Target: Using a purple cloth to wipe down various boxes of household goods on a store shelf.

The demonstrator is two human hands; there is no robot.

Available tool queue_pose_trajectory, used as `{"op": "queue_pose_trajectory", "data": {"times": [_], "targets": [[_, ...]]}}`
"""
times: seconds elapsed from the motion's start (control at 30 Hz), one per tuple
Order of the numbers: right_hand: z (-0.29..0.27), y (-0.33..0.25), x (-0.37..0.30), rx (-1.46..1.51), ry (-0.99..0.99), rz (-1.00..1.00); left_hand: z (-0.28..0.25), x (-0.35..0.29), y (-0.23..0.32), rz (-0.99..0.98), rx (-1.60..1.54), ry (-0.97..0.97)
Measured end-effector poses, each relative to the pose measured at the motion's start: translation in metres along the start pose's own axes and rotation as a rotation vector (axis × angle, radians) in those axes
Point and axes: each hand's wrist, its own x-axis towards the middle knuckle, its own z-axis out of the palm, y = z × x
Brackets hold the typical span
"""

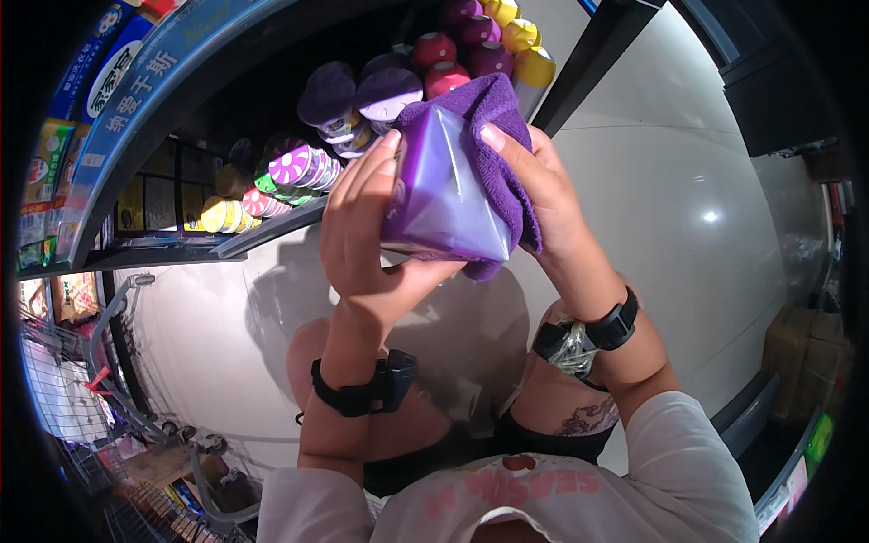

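A shiny purple and pale lilac box-shaped package is held up in front of me, one flat end facing up. My left hand wraps round its left side, with the thumb under the near edge and the fingers along the side. My right hand is closed on a purple cloth, which lies against the package's right side and far edge. One corner of the cloth hangs out below the package. The underside of the package is hidden.
Beyond the package, a dark shelf holds purple-lidded tubs, red, purple and yellow bottles, and stacked round packs. A wire shopping cart stands at left. Cardboard boxes sit at right, beyond pale floor tiles.
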Motion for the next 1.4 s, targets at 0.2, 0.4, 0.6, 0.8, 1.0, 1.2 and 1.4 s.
{"op": "queue_pose_trajectory", "data": {"times": [0.2, 0.4, 0.6, 0.8, 1.0, 1.2, 1.4], "targets": [[0.005, 0.004, 0.003, 0.053, 0.054, -0.034, 0.002, -0.003, -0.008, 0.034, 0.012, 0.052], [0.003, 0.009, 0.005, -0.019, 0.142, -0.118, 0.006, -0.006, -0.008, 0.071, 0.030, 0.089], [-0.005, 0.009, 0.005, 0.165, 0.079, -0.020, 0.001, -0.002, 0.009, -0.181, 0.098, 0.061], [-0.004, 0.008, 0.005, 0.128, -0.023, -0.012, -0.001, 0.002, 0.000, -0.023, 0.057, 0.138], [-0.003, 0.014, 0.010, 0.085, 0.045, -0.052, -0.004, -0.002, -0.006, 0.081, 0.109, 0.115], [-0.034, 0.024, 0.019, 0.973, -0.257, -0.040, -0.015, 0.001, 0.000, -0.226, -0.236, 0.192], [-0.048, 0.065, 0.027, 1.034, -0.026, 0.119, -0.013, 0.001, -0.001, -0.413, -0.490, 0.298]]}}
